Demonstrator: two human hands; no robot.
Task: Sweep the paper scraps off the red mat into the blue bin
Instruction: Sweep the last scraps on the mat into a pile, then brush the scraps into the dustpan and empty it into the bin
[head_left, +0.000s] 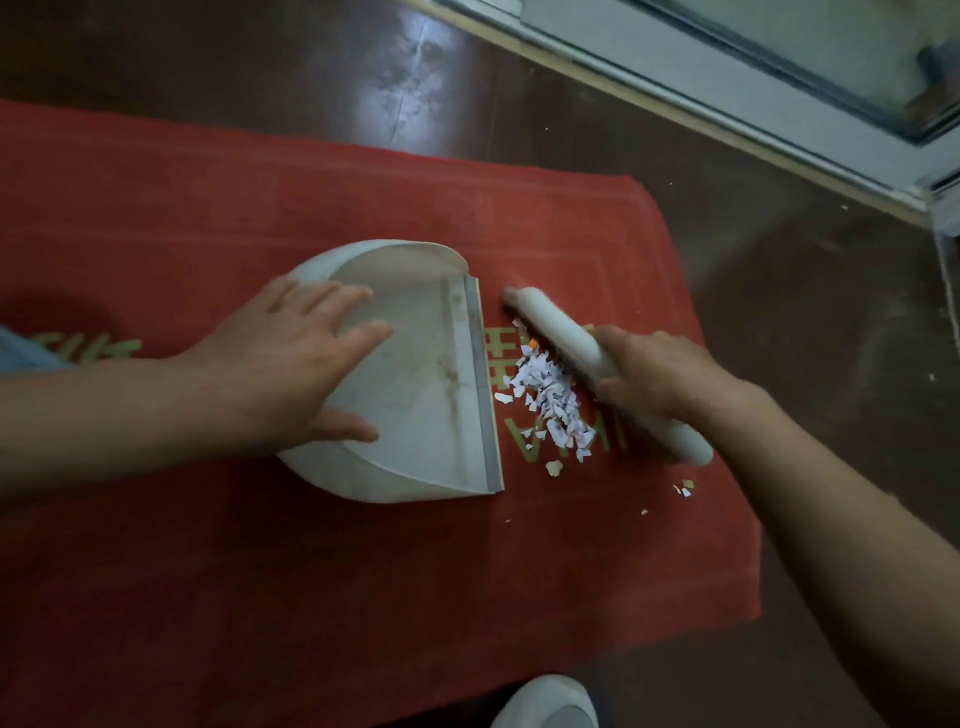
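On the red mat (260, 571), we are pinning the dustpan (415, 395) flat under our spread left hand (291, 364) while our right hand (654, 374), gripping the brush (556, 327), is herding paper scraps (550, 400) lying between both hands; short, low strokes seem wisest.

Hidden, cropped, blurred
Under right hand (654, 374): middle of brush (550, 322), far tip smeared, bristles unseen. Beneath dustpan (415, 374) and scraps (550, 400): part of gold lettering (501, 343), unreadable. Cropped at left and bottom edges: mat (260, 571); at bottom: white shoe (545, 701); at left: blue cloth (26, 353).
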